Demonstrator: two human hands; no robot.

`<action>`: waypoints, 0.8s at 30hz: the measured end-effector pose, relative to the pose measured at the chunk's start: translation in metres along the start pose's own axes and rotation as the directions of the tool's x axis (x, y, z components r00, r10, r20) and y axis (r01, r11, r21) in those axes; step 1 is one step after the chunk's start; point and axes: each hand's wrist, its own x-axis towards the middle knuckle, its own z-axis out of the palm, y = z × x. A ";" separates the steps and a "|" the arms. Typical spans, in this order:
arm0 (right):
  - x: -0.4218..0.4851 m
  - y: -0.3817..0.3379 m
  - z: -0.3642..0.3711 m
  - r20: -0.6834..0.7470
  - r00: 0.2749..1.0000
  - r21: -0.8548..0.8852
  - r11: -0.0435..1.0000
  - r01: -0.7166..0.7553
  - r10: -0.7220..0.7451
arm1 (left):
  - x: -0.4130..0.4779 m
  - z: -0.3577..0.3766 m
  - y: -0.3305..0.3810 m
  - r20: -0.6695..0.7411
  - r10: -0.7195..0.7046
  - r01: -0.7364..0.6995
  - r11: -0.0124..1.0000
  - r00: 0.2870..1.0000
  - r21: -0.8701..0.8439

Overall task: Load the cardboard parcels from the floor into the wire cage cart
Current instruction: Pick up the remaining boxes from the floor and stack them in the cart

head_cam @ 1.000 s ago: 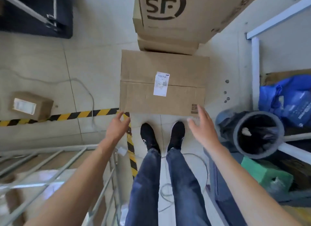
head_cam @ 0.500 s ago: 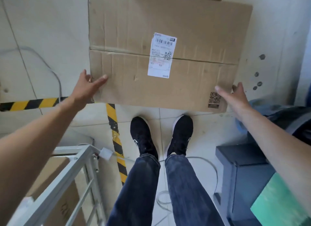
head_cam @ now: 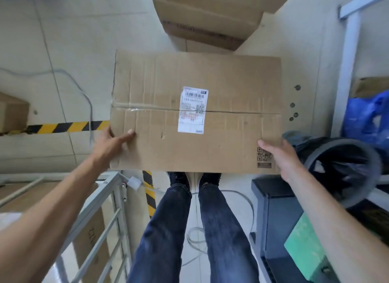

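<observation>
Brown cardboard parcel (head_cam: 231, 80) sits between our two hands, over our shoes (head_cam: 179, 177), and it hides their toes. Our left hand (head_cam: 109, 144) grips its left edge. The thumb lies on top, and the other fingers wrap the side, mostly hidden. Our right hand (head_cam: 280, 156) grips the near right corner the same way, thumb beside a printed square code (head_cam: 264, 157). Below our left fingers stands the wire cage cart (head_cam: 109, 185), cut off at the picture's edge.

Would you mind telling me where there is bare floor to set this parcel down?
Bare floor lies left of the held parcel, beyond the striped tape, between the small box and the stacked boxes; only a thin cable crosses it. The right is crowded: grey tube, blue bag, black unit.
</observation>
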 end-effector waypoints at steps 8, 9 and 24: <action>-0.216 -0.103 -0.060 0.040 0.996 -0.071 0.994 0.080 -0.078 | -0.231 -0.082 0.063 -0.172 -0.029 0.014 0.996 0.985 -0.087; -0.239 -0.119 -0.069 0.051 0.995 -0.065 0.994 0.091 -0.087 | -0.258 -0.093 0.076 -0.195 -0.013 -0.005 0.996 0.981 -0.091; -0.521 -0.269 -0.129 0.259 0.818 -0.088 0.831 0.549 -0.513 | -0.602 -0.205 0.124 -0.511 0.012 -0.238 0.894 0.860 -0.380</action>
